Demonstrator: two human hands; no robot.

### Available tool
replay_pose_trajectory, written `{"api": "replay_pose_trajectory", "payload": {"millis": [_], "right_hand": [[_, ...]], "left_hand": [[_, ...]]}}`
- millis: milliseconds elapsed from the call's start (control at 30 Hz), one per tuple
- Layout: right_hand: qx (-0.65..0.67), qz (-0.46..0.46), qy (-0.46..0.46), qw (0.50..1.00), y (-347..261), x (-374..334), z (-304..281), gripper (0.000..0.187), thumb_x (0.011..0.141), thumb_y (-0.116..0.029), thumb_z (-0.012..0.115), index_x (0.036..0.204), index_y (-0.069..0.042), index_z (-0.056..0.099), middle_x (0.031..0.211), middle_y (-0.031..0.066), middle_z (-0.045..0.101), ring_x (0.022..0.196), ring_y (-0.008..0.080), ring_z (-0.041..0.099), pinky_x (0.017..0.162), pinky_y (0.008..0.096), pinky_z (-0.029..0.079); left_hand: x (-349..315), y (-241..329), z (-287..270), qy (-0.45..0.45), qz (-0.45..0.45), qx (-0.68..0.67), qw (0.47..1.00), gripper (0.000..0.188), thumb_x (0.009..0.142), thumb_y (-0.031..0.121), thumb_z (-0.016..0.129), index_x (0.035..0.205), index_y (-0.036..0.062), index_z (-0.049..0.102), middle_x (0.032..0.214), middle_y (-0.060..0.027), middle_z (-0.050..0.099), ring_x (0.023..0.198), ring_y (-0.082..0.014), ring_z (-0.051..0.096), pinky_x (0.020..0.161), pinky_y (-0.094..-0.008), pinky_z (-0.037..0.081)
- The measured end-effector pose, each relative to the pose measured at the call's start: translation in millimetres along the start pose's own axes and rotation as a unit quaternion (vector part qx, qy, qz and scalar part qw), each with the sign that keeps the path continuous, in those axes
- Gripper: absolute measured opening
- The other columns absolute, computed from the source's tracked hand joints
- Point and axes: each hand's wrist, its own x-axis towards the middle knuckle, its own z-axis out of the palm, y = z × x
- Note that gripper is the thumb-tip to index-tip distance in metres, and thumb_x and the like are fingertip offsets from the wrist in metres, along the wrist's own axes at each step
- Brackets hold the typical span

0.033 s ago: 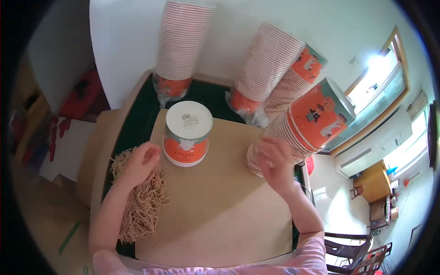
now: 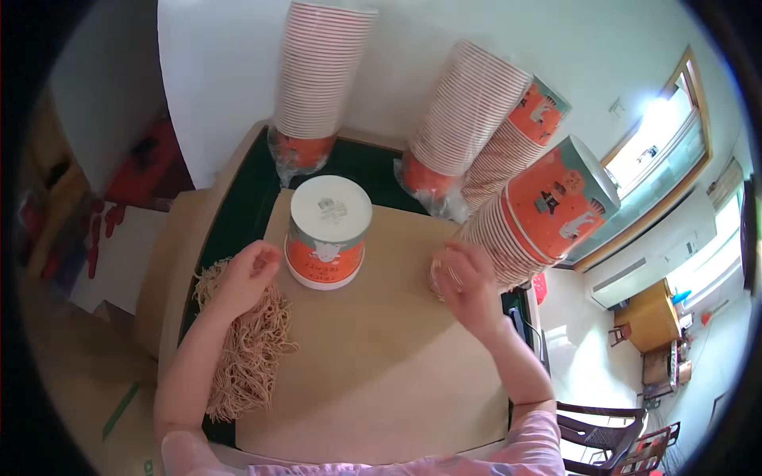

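Observation:
On the brown board stands an upside-down paper tub (image 2: 327,258), orange and grey-green with a white base facing up. My left hand (image 2: 252,274) is just left of it, above a heap of beige strings (image 2: 250,357). Its fingers are curled towards the thumb, and anything between them is too small to make out. Over on the right, my right hand (image 2: 468,289) hovers in front of a tall leaning stack of nested paper tubs (image 2: 548,210). The fingers of that hand are bent with gaps between them, and I see nothing held there.
Plastic-wrapped stacks of tubs, one at the back left (image 2: 321,79) and another at the back centre (image 2: 464,119), lean by the wall. A further stack (image 2: 520,135) is beside them. The board (image 2: 373,404) covers much of the dark green table top (image 2: 234,214). A dark chair (image 2: 599,432) stands at lower right.
My right hand has shifted slightly left and down, away from the leaning stack. My left hand stays over the strings, and the whole view has moved a little.

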Motion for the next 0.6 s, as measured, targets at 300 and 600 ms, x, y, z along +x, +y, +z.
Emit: {"api": "replay_pose_trajectory", "payload": {"millis": [300,600], "right_hand": [[-0.240,0.060,0.317,0.916,39.2,-19.9,-71.3,0.038,0.077,-0.004,0.069,0.115,-0.001,0.062,0.133,0.0192,0.048,0.120,0.0334,0.048,0.100,0.0435,0.039],[-0.221,0.073,0.191,0.954,76.7,31.6,-136.8,0.026,0.095,-0.007,0.053,0.118,-0.007,0.064,0.107,0.0101,0.063,0.104,0.0228,0.057,0.095,0.0339,0.042]], "left_hand": [[16.1,-10.3,-19.4,0.019,0.010,0.053,0.998,0.020,0.086,0.002,0.063,0.104,0.0023,0.057,0.099,-0.0074,0.061,0.086,-0.0162,0.060,0.070,-0.0274,0.050],[27.8,-19.4,-0.8,-0.021,-0.005,0.047,0.999,0.017,0.088,0.007,0.063,0.103,0.0016,0.056,0.097,-0.0070,0.061,0.084,-0.0149,0.059,0.074,-0.0291,0.049]]}}
